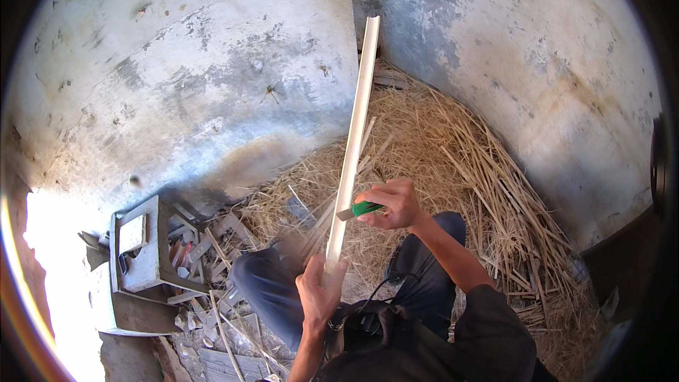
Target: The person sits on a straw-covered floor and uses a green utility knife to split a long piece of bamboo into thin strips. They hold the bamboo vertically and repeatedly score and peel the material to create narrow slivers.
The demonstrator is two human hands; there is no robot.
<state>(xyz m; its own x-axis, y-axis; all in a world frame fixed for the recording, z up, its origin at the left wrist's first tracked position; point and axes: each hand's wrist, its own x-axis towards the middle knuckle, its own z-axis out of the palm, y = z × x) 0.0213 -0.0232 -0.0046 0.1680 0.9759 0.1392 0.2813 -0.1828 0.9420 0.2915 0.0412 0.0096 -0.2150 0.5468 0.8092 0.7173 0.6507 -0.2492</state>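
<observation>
A long, pale split bamboo strip with a hollowed channel runs from my lap up toward the corner of the walls. Its near end is gripped by my left hand, fingers wrapped round it. My right hand is closed on the green handle of a short-bladed knife. The blade lies across the strip, touching or just over its lower part. The strip's far end stands free of both hands, in front of the wall.
Bamboo shavings and straw-like strips are heaped in front of me, with longer strips along the right wall. A worn wooden box lies at the left among wood scraps. Stained plaster walls meet in a corner ahead.
</observation>
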